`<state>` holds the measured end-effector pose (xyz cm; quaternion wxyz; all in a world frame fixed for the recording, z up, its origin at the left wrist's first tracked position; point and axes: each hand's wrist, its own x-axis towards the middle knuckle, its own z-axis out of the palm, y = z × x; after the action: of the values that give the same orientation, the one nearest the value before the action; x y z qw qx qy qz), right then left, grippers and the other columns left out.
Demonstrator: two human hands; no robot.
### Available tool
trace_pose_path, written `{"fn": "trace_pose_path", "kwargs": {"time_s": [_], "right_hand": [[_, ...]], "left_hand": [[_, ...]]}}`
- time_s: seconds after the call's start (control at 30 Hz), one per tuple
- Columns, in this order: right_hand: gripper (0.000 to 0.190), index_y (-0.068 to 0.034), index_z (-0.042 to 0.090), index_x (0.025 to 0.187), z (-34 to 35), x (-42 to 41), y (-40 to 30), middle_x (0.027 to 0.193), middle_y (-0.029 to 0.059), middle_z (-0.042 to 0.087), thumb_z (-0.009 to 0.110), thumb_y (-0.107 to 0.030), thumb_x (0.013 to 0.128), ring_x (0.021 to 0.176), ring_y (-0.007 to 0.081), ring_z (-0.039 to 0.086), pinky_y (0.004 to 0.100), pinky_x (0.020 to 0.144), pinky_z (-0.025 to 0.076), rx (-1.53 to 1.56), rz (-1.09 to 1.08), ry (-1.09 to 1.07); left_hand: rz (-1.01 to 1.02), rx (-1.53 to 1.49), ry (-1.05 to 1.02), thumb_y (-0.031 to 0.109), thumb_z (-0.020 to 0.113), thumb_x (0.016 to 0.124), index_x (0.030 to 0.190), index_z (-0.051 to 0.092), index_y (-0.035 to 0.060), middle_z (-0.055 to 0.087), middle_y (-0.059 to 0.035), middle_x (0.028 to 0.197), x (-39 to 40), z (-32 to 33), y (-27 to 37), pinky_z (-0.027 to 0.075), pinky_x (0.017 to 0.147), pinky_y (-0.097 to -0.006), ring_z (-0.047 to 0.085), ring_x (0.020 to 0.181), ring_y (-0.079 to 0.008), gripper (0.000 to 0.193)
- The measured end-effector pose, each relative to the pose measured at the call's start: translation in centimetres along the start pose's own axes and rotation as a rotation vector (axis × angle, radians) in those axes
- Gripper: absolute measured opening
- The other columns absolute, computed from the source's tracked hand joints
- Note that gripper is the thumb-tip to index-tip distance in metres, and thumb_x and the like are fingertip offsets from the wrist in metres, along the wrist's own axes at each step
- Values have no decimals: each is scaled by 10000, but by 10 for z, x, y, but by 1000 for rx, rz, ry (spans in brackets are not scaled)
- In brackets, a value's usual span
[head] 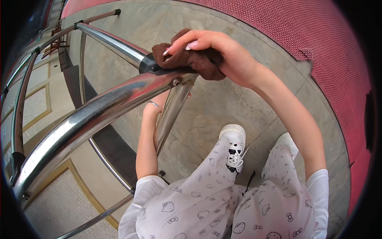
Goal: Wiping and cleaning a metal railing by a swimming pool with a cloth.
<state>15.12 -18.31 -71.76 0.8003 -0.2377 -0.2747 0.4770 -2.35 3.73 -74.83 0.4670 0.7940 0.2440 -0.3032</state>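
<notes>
My right hand holds a crumpled brown cloth against the top corner of a shiny metal tube frame. The cloth lies beside a black plastic joint collar, where a straight crossbar meets the curved top tube. A bolt head shows on the tube's side just below the cloth. Lower down, my left hand is around the metal leg under that corner. The curved tube and the leg hide most of it, with fingertips showing past the leg's right side.
Grey stone-patterned floor tiles lie under my white shoes. Pink mesh matting curves along the far and right sides. More frame tubes stand at the left, before a cream wall with gold-trimmed panels. Wooden furniture stands farther back.
</notes>
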Motion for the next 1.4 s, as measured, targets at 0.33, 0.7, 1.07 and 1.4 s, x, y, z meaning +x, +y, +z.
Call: {"fn": "trace_pose_path", "kwargs": {"time_s": [0.33,0.7,1.07,1.4], "right_hand": [[301,-131,684,1229,31,5,12,1124,81,684,513,-202,991,1028,199,583,329,864,518,-652,-331,178],[402,32,628,1250,3,26,-3,1246,134,656,446,-247,1025,1109,157,628,284,1023,443,-141,-27,-54],[389,-32,599,1305,52,2,3,1289,56,653,422,-273,1056,1179,154,586,313,1035,437,-57,-149,-44],[430,-65,478,1424,50,29,20,1223,122,667,427,-239,1034,1112,316,603,410,1031,403,-645,-507,91]], "left_hand": [[36,-3,-28,336,573,1004,1175,627,8,679,-84,960,-7,1,2,537,783,-310,644,866,-162,375],[-9,-25,5,359,577,997,1193,633,42,680,-69,958,-2,0,-16,505,789,-296,638,894,-154,377],[-65,276,-60,199,556,980,1331,557,62,650,-129,1187,3,-16,-50,491,933,-354,605,1122,-249,376],[-126,67,-63,194,544,988,1323,562,58,656,-110,1153,-1,-12,-34,506,892,-332,620,1076,-218,362]]}}
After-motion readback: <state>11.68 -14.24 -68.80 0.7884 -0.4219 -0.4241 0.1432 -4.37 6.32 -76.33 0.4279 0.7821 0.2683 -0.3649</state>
